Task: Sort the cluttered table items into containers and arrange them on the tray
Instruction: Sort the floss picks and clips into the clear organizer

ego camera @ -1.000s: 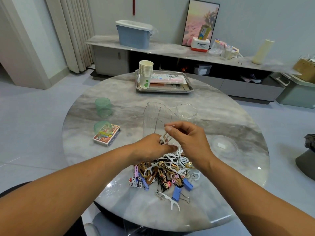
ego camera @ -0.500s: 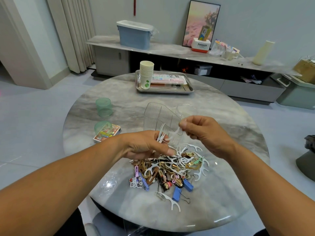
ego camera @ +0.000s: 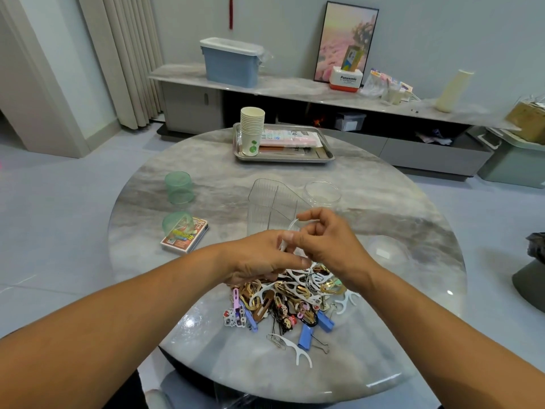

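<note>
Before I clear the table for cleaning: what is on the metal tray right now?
On the tray stands a stack of paper cups, beside a flat pink packet lying on other flat items. What those lower items are is mostly covered.

Glossy marble table [ego camera: 383,202], shiny metal tray [ego camera: 324,156].

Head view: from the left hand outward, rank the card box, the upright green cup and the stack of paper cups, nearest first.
Measured from the left hand:
1. Card box, just to its left, a tipped green cup on it.
2. Upright green cup, farther back left.
3. Stack of paper cups, on the tray at the far edge.
</note>
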Motion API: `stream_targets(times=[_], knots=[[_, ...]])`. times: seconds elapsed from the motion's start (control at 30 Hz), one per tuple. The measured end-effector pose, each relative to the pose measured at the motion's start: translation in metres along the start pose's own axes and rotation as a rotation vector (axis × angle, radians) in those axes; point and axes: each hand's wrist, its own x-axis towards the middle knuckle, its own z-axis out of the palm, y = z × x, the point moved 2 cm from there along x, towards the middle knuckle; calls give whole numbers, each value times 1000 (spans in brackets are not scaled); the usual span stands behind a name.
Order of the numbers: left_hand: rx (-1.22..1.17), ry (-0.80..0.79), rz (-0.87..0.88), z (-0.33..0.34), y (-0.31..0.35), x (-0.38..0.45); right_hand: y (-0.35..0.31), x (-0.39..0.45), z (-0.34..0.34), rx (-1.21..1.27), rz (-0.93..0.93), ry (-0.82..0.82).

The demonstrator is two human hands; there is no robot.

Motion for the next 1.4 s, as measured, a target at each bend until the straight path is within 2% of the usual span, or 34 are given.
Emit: stream_targets(times=[0.1,0.27,0.4,0.57,0.67,0.73,0.8,0.93,1.0,1.13,1.3,1.4], knots=[[77,65,91,5,0,4,3,-2,11,94,23,-47],[99,185,148,6,-3,5,10,-2,20,99,10,10],[65,306,72,2,-7,5,12,-2,23,111,7,-34],[-38,208,38,-9,7,2,5,2,21,53,-44,29],[53,88,-48,-33,22,-10,3,6,13,152,-13,136],[124,120,-82,-64,34,-18,2,10,4,195,19,194],[168,284,-97,-101,39,-24,1,12,-3,235,42,235],[183,993,-64,-175,8,-24,-2,20,-13,316,36,300],[331,1168,-135,-197,-13,-19,-2,26,-16,334,32,314],[636,1135,-205,-226,-25,-1,0,36,-18,354,43,334],[863,909,-391,-254,-28,24,-1,52,-13,371,52,320],[896,873,-420,-260,-33,32,-2,59,-14,363,49,322]])
